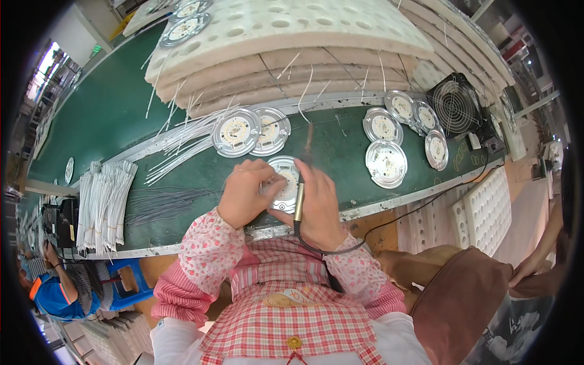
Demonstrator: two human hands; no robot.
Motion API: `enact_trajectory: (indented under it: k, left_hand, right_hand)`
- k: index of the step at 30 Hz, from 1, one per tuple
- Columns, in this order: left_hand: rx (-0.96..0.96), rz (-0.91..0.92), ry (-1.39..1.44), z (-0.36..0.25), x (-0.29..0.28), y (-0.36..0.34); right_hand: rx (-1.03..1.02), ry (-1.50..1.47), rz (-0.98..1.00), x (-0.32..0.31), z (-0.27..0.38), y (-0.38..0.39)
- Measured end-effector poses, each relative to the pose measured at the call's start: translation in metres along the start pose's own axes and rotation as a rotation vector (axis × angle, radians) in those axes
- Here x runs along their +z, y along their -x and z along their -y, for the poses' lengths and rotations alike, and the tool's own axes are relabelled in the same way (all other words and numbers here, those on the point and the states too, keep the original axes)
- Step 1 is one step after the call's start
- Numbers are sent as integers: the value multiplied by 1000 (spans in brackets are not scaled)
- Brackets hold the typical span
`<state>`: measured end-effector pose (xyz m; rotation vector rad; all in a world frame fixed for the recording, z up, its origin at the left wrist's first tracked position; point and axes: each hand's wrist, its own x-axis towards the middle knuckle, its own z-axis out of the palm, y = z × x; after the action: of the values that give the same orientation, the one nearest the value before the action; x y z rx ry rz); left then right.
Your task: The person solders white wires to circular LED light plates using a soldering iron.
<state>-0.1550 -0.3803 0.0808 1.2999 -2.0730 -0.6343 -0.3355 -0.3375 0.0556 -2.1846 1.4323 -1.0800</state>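
A round silver LED lamp plate [285, 190] lies on the green bench in front of me, partly covered by my fingers. My left hand [246, 190] reaches over its left side, fingertips pinched together near the plate's middle. Whatever those fingers hold is too small to make out. In my right hand [319, 204] is a soldering iron [299, 204], its tip pointing away from me, beyond the plate. The right thumb is at the plate's near edge. Just past the plate, two more LED plates [236, 132] overlap. Grey wires [164, 204] lie left of my left hand.
White wires are bundled [104, 204] at the left, with loose ones behind. Stacked foam trays [292, 36] stand along the back. Several LED plates [386, 163] and a black fan [455, 106] sit at the right. The iron's cable [395, 220] crosses the front edge. People sit on both sides.
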Motion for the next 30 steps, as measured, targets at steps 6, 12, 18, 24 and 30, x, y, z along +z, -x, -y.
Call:
enact_trajectory:
  k: [6,12,18,24,30]
  left_hand:
    - [-83,-91,276,-11,-32,2]
    - [-57,-104,345,-21,-31,8]
    - [-1,-99,357,-25,-24,9]
    - [-51,-43,436,-30,-18,4]
    - [-115,27,565,-39,-16,-6]
  right_hand:
    - [160,-177,-45,-27,6,-3]
    - [326,-415,-58,-45,7,3]
    - [345,-433,-69,-56,9,9]
    - [365,-495,-106,-63,13,11]
    - [321,-444,-141,-66,10,12]
